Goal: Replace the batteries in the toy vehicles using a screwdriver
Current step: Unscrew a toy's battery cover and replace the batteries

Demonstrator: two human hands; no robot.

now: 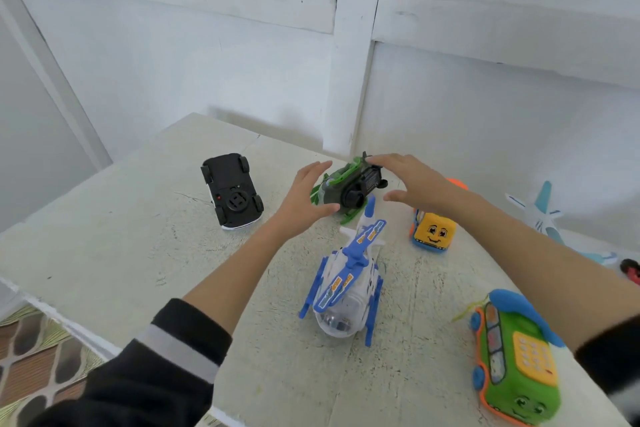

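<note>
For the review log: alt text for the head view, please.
Both hands, left and right, reach open around a green toy helicopter lying tipped on a pale table. Nearby lie an overturned black car and a blue-and-white helicopter.

Tabletop (104, 236): off-white, faintly speckled. Overturned car (231, 191): black underside with a small red dot, white edge along the body. Tipped helicopter (349, 185): dark grey-black body, bright green trim and skids. Upright helicopter (346, 274): white and translucent body, blue rotor, tail and skids, orange lettering on the blades. Small bus (433, 230): yellow front with a printed smiling face, blue bumper, orange side. Toy telephone (516, 360): green body, blue handset and wheels, yellow keypad, orange rim, face on the front. Plane (540, 211): white with light-blue fins. Sleeve (166, 354): black with one grey band. Floor (31, 354): brown and grey leaf-shaped pattern outlined in white. Wall (173, 62): white.
</note>
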